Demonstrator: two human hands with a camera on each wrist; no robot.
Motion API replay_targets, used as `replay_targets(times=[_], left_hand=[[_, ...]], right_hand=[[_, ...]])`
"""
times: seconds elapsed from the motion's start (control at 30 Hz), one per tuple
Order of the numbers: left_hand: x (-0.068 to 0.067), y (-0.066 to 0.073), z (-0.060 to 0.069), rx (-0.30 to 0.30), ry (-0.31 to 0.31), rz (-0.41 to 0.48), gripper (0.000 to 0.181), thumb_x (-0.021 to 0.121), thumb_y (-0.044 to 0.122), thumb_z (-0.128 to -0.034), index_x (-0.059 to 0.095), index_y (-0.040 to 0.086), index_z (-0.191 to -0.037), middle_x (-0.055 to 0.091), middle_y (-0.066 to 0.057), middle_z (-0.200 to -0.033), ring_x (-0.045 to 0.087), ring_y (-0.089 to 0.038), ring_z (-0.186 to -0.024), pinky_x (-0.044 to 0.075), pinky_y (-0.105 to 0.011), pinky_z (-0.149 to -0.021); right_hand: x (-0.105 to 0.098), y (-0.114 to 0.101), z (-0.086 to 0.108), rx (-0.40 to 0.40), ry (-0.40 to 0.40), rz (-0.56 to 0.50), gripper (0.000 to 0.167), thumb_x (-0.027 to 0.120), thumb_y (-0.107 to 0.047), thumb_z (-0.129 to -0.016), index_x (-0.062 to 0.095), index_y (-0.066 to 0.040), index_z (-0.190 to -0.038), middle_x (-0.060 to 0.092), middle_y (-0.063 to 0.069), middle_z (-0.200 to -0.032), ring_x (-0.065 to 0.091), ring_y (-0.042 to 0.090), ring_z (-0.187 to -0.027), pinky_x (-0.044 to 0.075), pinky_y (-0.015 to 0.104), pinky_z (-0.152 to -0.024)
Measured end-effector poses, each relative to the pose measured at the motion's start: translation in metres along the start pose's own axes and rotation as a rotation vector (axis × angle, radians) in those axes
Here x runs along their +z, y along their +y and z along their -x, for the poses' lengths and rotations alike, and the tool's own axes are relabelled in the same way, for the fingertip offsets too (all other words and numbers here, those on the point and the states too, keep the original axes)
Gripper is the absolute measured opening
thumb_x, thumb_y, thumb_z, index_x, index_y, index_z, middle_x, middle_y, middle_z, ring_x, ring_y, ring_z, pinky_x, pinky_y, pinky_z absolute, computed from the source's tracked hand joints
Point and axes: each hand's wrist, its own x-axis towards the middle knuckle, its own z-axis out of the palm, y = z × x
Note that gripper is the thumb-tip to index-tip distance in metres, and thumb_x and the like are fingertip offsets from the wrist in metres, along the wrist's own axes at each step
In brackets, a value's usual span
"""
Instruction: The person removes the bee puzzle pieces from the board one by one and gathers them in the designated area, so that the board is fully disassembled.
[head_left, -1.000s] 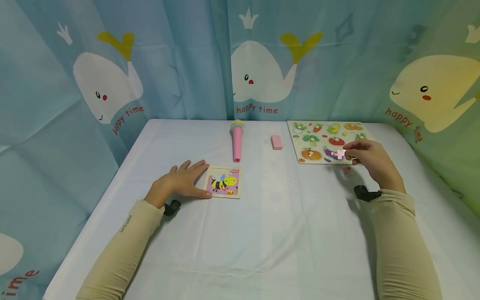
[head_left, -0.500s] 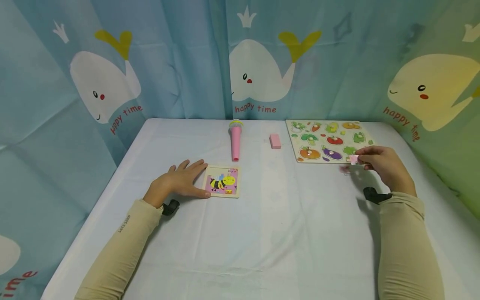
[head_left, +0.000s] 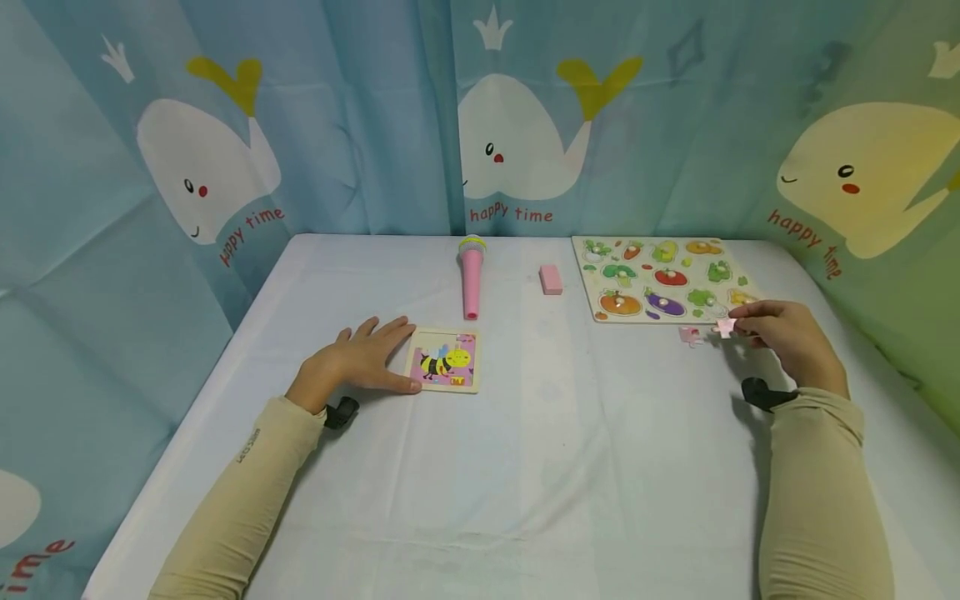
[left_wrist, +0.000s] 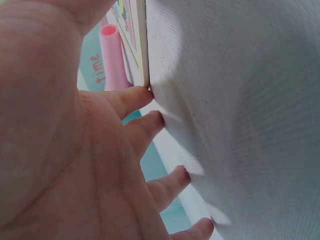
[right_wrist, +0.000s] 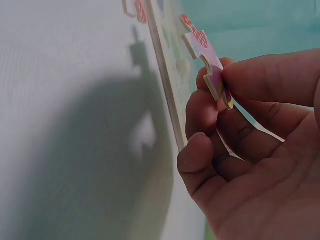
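A small square bee puzzle (head_left: 444, 361) in a wooden frame lies on the table, with a bare strip at its upper left. The left hand (head_left: 355, 365) is spread at its left side, thumb and index finger touching the frame's edge; in the left wrist view its fingertips rest on the cloth. At the right, the right hand (head_left: 793, 343) pinches a pink puzzle piece (head_left: 725, 327) between thumb and fingers, above the table by the vegetable board's lower edge. The right wrist view shows the piece (right_wrist: 206, 57) tilted, with red print. Another pink piece (head_left: 690, 336) lies just below the board.
The wooden vegetable board (head_left: 637, 278) lies at the back right. A pink toy microphone (head_left: 471, 279) lies behind the bee puzzle, and a pink block (head_left: 551, 280) sits between microphone and board. A whale-print curtain (head_left: 375, 117) hangs behind the table.
The right hand has moved to the right and slightly down with its piece, from over the eggplant to the board's lower right edge. The loose piece below shows more fully. The left hand keeps its place.
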Motion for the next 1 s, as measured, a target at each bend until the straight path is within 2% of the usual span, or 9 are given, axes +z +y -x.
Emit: replay_targets(times=[0.2, 0.4, 0.7, 1.0], left_hand=[[0.0, 0.0, 0.0, -0.011, -0.004, -0.006, 0.11, 0.078, 0.058, -0.0906, 0.023, 0.008, -0.171, 0.013, -0.014, -0.179, 0.004, -0.051, -0.161, 0.004, -0.075, -0.122], [0.0, 0.0, 0.0, -0.009, -0.008, -0.001, 0.109, 0.078, 0.058, -0.0908, 0.023, 0.008, -0.171, 0.012, -0.013, -0.179, 0.004, -0.05, -0.161, 0.004, -0.075, -0.123], [0.0, 0.0, 0.0, -0.006, -0.006, 0.0, 0.109, 0.078, 0.058, -0.0908, 0.023, 0.008, -0.171, 0.012, -0.014, -0.179, 0.003, -0.05, -0.161, 0.003, -0.075, -0.122], [-0.001, 0.001, 0.0, -0.008, -0.006, -0.005, 0.11, 0.078, 0.059, -0.0906, 0.022, 0.009, -0.172, 0.011, -0.012, -0.179, 0.003, -0.05, -0.161, 0.004, -0.075, -0.123]], right_hand=[[-0.001, 0.005, -0.002, 0.013, -0.01, 0.058, 0.032, 0.057, -0.015, -0.111, 0.062, 0.01, -0.13, 0.063, -0.008, -0.099, 0.055, 0.016, -0.09, 0.052, 0.027, -0.075], [0.0, 0.009, -0.003, 0.029, -0.019, 0.058, 0.027, 0.059, -0.014, -0.11, 0.065, 0.007, -0.127, 0.064, -0.007, -0.097, 0.055, 0.017, -0.088, 0.051, 0.03, -0.073], [0.005, 0.013, -0.005, -0.004, 0.007, 0.138, 0.034, 0.06, -0.014, -0.108, 0.06, 0.013, -0.129, 0.064, -0.001, -0.097, 0.054, 0.017, -0.085, 0.05, 0.03, -0.07], [0.006, 0.014, -0.009, 0.041, 0.044, 0.197, 0.035, 0.061, -0.014, -0.106, 0.059, 0.014, -0.126, 0.064, 0.011, -0.1, 0.048, 0.032, -0.096, 0.044, 0.036, -0.071]])
